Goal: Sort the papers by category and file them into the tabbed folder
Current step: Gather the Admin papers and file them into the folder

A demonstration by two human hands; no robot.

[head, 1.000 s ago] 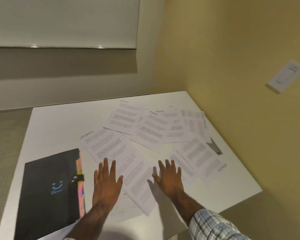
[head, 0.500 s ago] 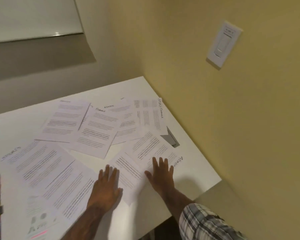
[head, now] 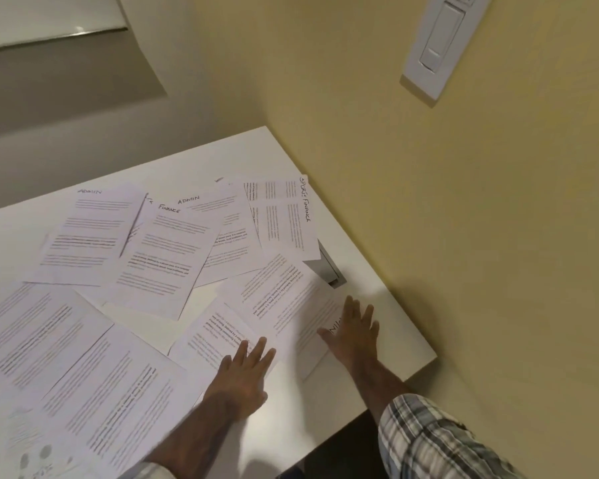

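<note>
My left hand (head: 242, 371) lies flat, fingers straight, on 1 printed sheet (head: 208, 337); my right hand (head: 353, 335), fingers spread, presses the overlapping sheet (head: 284, 299), perhaps marked ADMIN, on the bench (head: 256, 153)

White worktop (head: 391, 326) with printed papers (head: 166, 257) scattered and overlapping. Left hand (head: 242, 371) flat on one sheet's near corner; right hand (head: 355, 331) flat on the neighbouring sheet's handwritten heading. Beyond both hands — sheets headed ADMIN, FINANCE.

Matt paper sheets (head: 166, 257), smooth table (head: 370, 281)
</note>
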